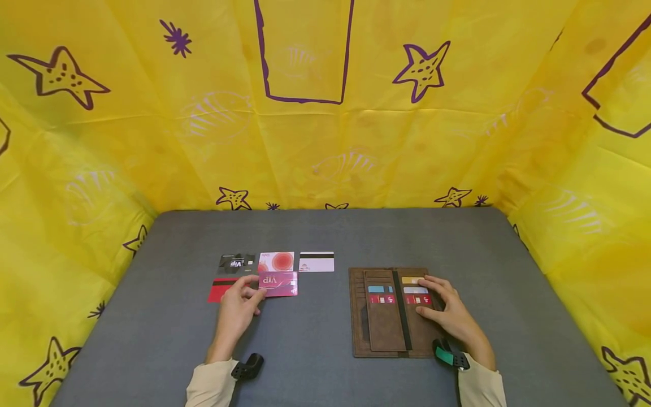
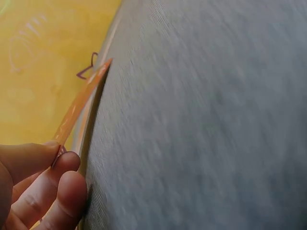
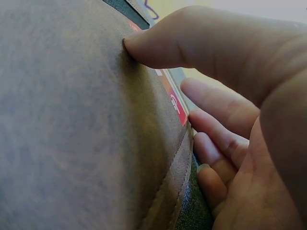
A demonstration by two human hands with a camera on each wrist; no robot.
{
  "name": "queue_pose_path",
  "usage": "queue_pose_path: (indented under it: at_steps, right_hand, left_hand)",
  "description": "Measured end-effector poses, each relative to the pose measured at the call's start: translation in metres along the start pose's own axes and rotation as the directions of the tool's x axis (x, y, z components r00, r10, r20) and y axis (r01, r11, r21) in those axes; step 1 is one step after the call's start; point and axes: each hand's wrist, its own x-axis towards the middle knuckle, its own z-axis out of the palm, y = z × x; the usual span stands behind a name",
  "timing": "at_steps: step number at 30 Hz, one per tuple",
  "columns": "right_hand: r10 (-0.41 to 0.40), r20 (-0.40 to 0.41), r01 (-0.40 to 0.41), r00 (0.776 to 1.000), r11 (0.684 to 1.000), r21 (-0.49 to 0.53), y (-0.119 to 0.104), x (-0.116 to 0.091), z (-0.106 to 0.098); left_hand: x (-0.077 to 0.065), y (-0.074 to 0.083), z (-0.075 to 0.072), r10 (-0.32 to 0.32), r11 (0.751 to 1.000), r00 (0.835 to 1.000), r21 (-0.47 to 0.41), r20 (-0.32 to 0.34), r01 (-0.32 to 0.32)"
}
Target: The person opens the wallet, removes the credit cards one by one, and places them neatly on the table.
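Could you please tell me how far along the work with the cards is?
Assuming they're coming out, four cards already lie on the table; the left hand pinches the pink VIP card; other cards remain in slots of the wallet, which the right hand touches. The direction, in or out, isn't certain.

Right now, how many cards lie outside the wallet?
5: black card, red-circled card and striped white card in the far row; red card, partly behind the left hand; pink card, held by it. Others may be hidden.

Grey table (image 1: 305, 333); yellow cloth (image 1: 300, 147) behind and beside it, bearing purple-outlined starfish (image 1: 421, 70), pale fish (image 1: 350, 164).
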Motion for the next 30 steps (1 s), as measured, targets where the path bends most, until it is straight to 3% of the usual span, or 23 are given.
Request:
queue_pose_path:
  at_steps: [11,30]
  right_hand:
    - [0.018,0.003,-0.018,1.000,1.000,0.001,0.000,-0.001,0.000]
    - [0.018,0.004,-0.018,1.000,1.000,-0.010,0.000,0.000,0.000]
  left_hand:
    - [0.003,-0.007,-0.012,-0.025,0.992,0.998,0.127,0.052,0.018]
    - [0.002,-0.004,-0.016,-0.049,0.983,0.996,0.180,0.080,0.034]
